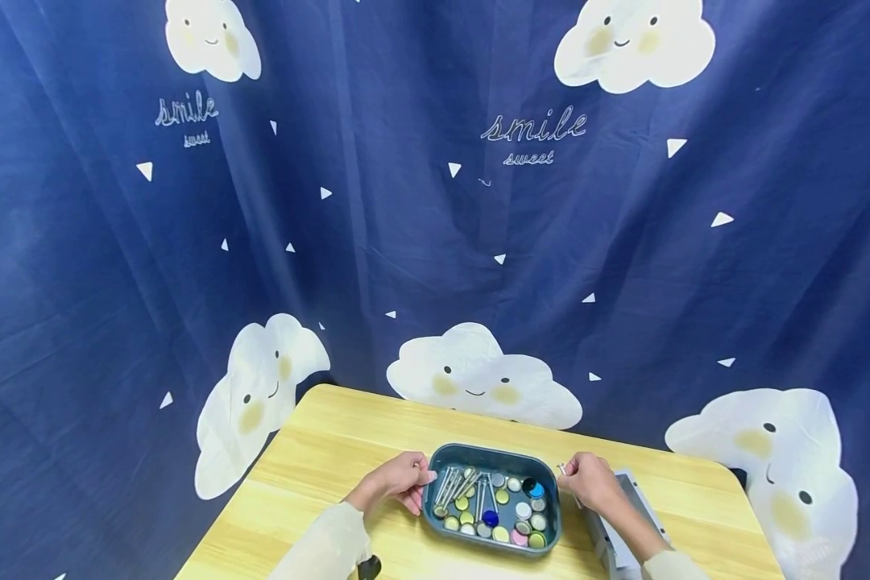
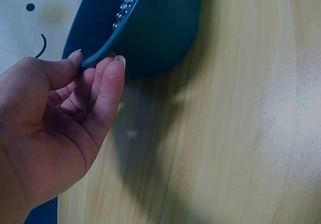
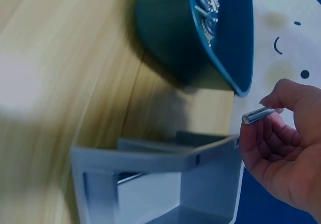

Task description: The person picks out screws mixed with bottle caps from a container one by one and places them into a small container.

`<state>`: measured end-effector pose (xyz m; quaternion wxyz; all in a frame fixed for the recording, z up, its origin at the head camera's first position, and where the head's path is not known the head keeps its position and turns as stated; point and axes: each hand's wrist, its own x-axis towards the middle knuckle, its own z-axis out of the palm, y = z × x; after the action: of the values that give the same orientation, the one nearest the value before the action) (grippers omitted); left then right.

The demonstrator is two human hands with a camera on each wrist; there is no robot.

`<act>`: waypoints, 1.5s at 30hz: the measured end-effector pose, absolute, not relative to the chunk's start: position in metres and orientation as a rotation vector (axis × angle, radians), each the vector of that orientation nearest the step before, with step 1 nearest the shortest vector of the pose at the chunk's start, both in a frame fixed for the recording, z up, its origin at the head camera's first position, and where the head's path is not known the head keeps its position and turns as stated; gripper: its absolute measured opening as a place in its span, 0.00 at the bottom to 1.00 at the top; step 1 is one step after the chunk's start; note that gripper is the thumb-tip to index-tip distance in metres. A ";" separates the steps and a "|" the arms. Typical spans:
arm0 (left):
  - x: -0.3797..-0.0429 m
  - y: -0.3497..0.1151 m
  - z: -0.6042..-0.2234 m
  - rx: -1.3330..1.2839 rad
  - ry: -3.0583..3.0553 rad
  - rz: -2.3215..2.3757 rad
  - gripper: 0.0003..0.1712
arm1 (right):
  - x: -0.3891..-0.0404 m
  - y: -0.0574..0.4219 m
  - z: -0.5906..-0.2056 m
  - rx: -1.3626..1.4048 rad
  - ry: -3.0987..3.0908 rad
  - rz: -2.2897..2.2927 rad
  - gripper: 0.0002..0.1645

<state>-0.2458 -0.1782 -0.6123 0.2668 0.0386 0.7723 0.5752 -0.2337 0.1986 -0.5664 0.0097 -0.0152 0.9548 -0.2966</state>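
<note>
My left hand [image 1: 400, 480] pinches the left rim of a dark teal tub [image 2: 163, 38], thumb inside and fingers outside. Bottle caps [image 1: 503, 535] in several colours lie in the tub with several slim silver metal rods [image 1: 445, 486], bunched mostly at its left. To the right of the tub, my right hand [image 1: 593, 482] holds one slim silver metal rod [image 3: 258, 114] between thumb and fingertips. Its round flat end points outward in the right wrist view; the rest is partly hidden by the fingers. Below this hand in that view is a grey box [image 3: 135, 159] with an open top.
Both containers stand on a light wooden table [image 1: 348, 419] with rounded corners. The grey box is right of the tub, partly hidden under the right forearm. A dark blue curtain [image 1: 406, 225] with cloud prints hangs behind the table. A small black object [image 1: 369, 567] is by the left sleeve.
</note>
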 end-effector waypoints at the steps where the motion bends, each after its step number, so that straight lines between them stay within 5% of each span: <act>1: -0.246 -0.178 -0.612 0.105 2.086 1.553 0.10 | -0.233 0.201 -0.567 -0.047 2.980 -0.927 0.10; 45: -0.242 -0.177 -0.607 0.106 2.099 1.554 0.10 | -0.219 0.262 -0.607 -0.032 3.062 -0.658 0.10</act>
<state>-0.2419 -0.1767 -0.6069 0.2609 0.0391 0.7753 0.5738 -0.2194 0.2618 -0.6073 0.0046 -0.0101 0.9776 -0.2102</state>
